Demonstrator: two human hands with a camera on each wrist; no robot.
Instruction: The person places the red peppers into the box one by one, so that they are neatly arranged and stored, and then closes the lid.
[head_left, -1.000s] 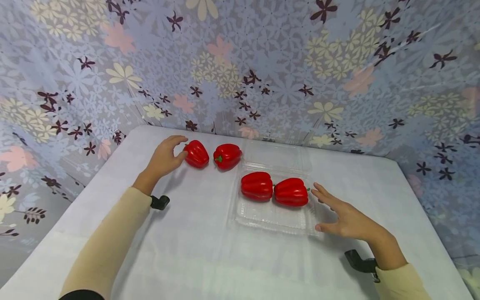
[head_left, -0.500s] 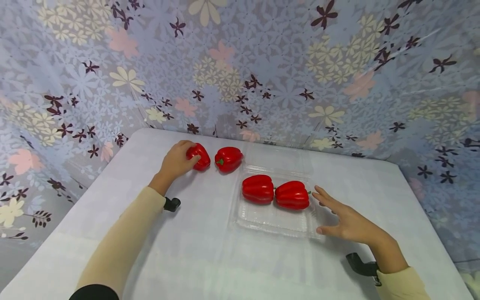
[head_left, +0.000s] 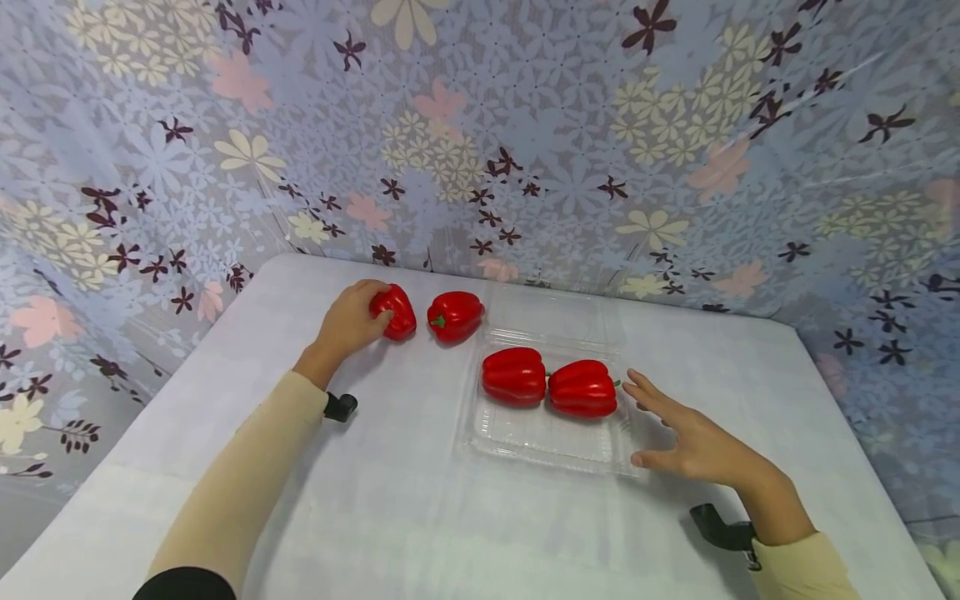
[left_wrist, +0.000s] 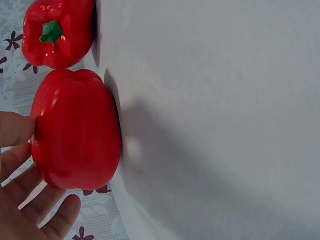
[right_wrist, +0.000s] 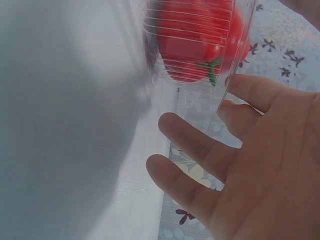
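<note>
My left hand (head_left: 348, 321) grips a red bell pepper (head_left: 401, 315) at the far left of the table, thumb and fingers on either side of it. In the left wrist view this glossy pepper (left_wrist: 77, 132) rests on the cloth, with the thumb against its near side. Another bell pepper (head_left: 457, 318), green stem showing, lies just to its right. Two more red peppers (head_left: 513, 377) sit end to end inside a clear plastic clamshell box (head_left: 540, 433). At that box's right side, my right hand (head_left: 701, 442) holds its fingers spread, fingertips close to the wall.
The box's clear lid (head_left: 555, 315) lies folded back toward the far edge of the white-covered table (head_left: 375, 500). Behind the table hangs a floral-patterned cloth (head_left: 555, 125). A dark camera mount (head_left: 720, 527) sticks out below the right wrist.
My left hand has moved right onto the leftmost pepper and closed its fingers around it. The right hand keeps its place beside the box.
</note>
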